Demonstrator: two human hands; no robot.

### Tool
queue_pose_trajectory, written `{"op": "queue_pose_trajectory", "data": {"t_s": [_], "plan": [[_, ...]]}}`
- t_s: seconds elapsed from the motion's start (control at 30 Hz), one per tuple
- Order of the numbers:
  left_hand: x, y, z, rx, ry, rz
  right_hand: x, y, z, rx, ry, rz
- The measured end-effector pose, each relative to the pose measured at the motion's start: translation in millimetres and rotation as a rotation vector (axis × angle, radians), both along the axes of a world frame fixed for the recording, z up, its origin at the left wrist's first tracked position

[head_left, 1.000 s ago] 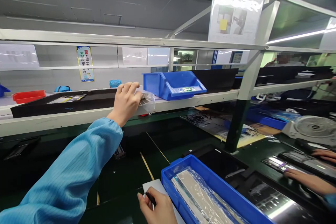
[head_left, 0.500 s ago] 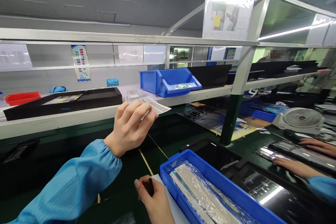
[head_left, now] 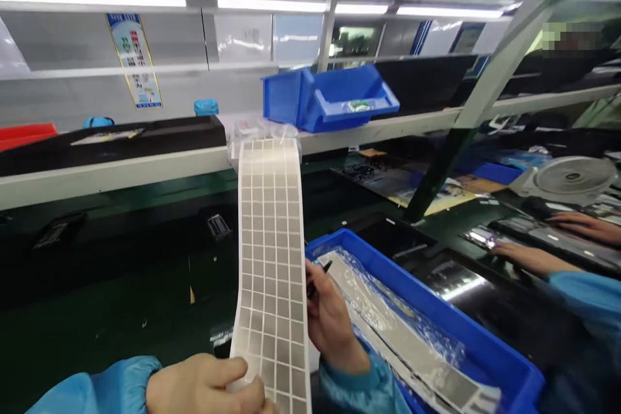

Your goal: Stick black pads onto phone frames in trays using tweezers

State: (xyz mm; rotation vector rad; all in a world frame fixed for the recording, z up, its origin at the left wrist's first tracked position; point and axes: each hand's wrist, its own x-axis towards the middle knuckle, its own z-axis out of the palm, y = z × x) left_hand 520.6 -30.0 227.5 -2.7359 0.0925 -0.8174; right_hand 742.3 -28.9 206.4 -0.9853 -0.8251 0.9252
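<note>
We see our left hand closed on the lower end of a long white strip of gridded square labels, held flat and upright just left of a blue plastic tray; our right hand pinches a slim black pen beside the strip.

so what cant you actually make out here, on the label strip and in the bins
All in the head view:
- left hand: cut off by the bottom edge, and it hides the lower end of the label strip
- right hand: fingers hide most of the black pen-like tool
- blue bench bin: film and glare blur the silver sheets
- blue shelf bin: green item too small to identify
</note>
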Motion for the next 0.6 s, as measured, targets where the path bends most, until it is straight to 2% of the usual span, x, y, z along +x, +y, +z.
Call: {"op": "queue_pose_trajectory", "data": {"t_s": [0.07,0.13,0.23,0.3,0.37,0.43,0.5,0.6], "plan": [[-6,0,-7.7,-0.153,0.067,-0.034,0,-1,-7.6,-0.058,0.051,0.070],[-9,6,-15.3,-0.339,-0.029,0.058,-2,-1,-20.4,-0.077,0.025,0.049],[-7,27,-22.3,-0.677,-0.315,0.467,-2,-4,-41.4,-0.055,-0.099,-0.044],[1,45,-20.4,-0.967,-0.336,0.664,0,-7,-49.3,-0.034,-0.205,-0.090],[14,62,-14.3,-1.246,-0.244,0.642,3,-12,-49.3,-0.038,-0.299,-0.147],[25,73,-8.0,-1.402,-0.215,0.530,7,-17,-42.9,-0.061,-0.377,-0.230],[33,76,-5.6,-1.432,-0.262,0.469,9,-22,-34.7,-0.074,-0.422,-0.278],[35,71,-10.0,-1.343,-0.281,0.433,11,-23,-27.5,-0.035,-0.353,-0.202]]}}
